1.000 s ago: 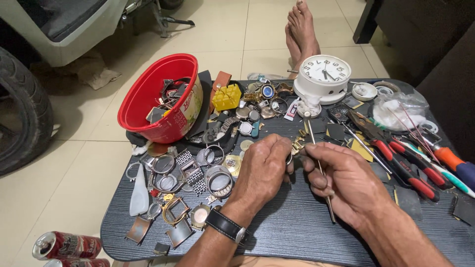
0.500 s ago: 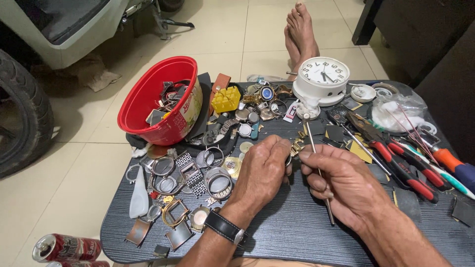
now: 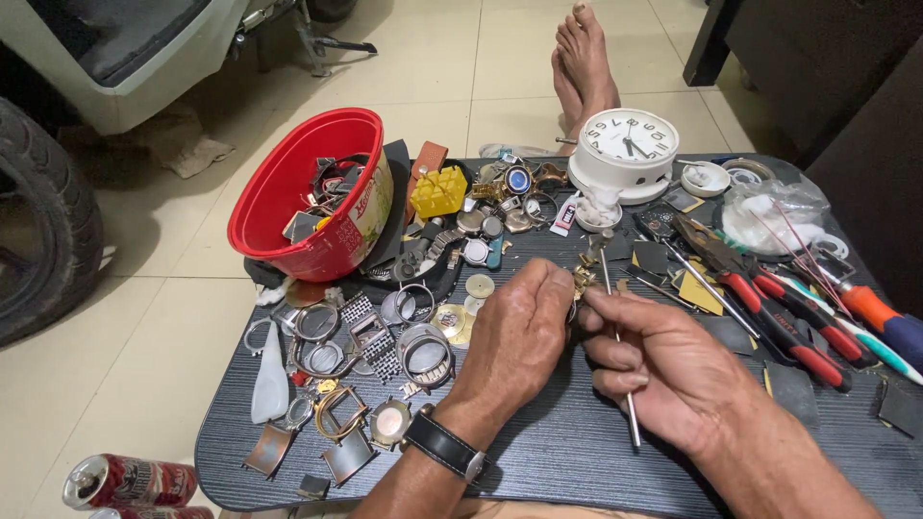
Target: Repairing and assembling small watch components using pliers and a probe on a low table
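Close together over a dark table [image 3: 577,452], the left hand [image 3: 514,336] pinches a small gold watch part [image 3: 583,281] in curled fingers, while the right hand [image 3: 663,370] grips a thin metal tool [image 3: 615,336] touching it.

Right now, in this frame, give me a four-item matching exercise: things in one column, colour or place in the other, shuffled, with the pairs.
Things:
1. bowl
2. clock
3. thin metal tool
4. wristwatch

Descriptions:
A. white, at the table's far edge
B. on the left hand's wrist
C. red, holding watch parts
D. held in the right hand

Pairs: 1-C, 2-A, 3-D, 4-B
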